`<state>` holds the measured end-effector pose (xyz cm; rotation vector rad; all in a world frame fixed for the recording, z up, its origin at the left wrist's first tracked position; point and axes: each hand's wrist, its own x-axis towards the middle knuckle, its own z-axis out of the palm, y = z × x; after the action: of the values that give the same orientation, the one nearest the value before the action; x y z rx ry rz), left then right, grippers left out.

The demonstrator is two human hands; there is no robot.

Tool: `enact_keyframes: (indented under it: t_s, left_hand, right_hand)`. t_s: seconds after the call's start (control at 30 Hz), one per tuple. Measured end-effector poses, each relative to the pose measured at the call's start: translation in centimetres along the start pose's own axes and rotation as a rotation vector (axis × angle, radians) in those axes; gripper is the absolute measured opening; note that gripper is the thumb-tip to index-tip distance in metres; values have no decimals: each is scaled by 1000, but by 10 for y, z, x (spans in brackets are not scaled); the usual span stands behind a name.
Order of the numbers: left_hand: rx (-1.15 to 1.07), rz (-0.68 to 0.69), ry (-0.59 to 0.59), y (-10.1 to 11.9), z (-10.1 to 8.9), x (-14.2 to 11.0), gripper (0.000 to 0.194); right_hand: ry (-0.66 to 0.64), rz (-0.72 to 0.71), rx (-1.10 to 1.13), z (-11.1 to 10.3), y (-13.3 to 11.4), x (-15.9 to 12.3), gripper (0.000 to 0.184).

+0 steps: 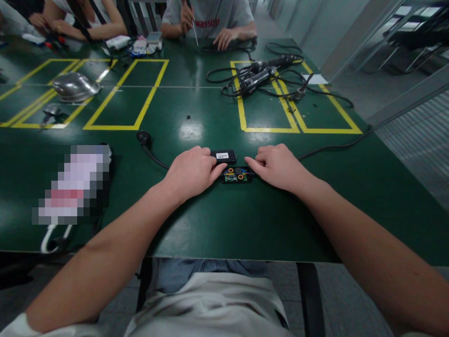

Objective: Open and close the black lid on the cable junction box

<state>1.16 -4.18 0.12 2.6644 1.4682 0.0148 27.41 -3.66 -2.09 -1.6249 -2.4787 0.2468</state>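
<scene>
Circuitry [236, 175] lies between the left fingers [219, 171] and right fingers [254, 165].

Table [196, 224]: open case [237, 180] at near middle, circuit board [231, 177] in it, lid [229, 159] just behind. Left hand [192, 172] to the case's left, right hand [280, 166] to its right. Plug [143, 137] left of the left hand, cord [157, 161] running toward that hand. Blurred-out item [75, 180] farther left, near the edge. Metal shell [75, 87] far left, small metal part [52, 111] before it. Corded tools [257, 79] far right, across tape lines [242, 112]; paper [315, 79] to their right. Seated person [210, 21] behind the table's far edge, another [94, 21] to the left.
</scene>
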Motion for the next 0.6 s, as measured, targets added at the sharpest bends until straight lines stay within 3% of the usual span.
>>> enact_keyframes:
  t_s: [0.1, 0.17, 0.3, 0.4, 0.6]
  left_hand:
    - [-103, -19, 142, -3, 5, 0, 31]
    - [-196, -16, 233, -8, 11, 2, 31]
    - [-335, -31, 225, -17, 18, 6, 46]
    - [-336, -38, 235, -19, 18, 7, 40]
    - [-398, 183, 350, -14, 11, -2, 41]
  right_hand:
    - [-3, -3, 2, 1, 1, 0, 60]
    - [-10, -3, 0, 0, 2, 0, 59]
    - [-28, 1, 15, -2, 1, 1, 56]
    - [-27, 13, 25, -2, 0, 1, 54]
    - [-27, 34, 3, -3, -1, 1, 51]
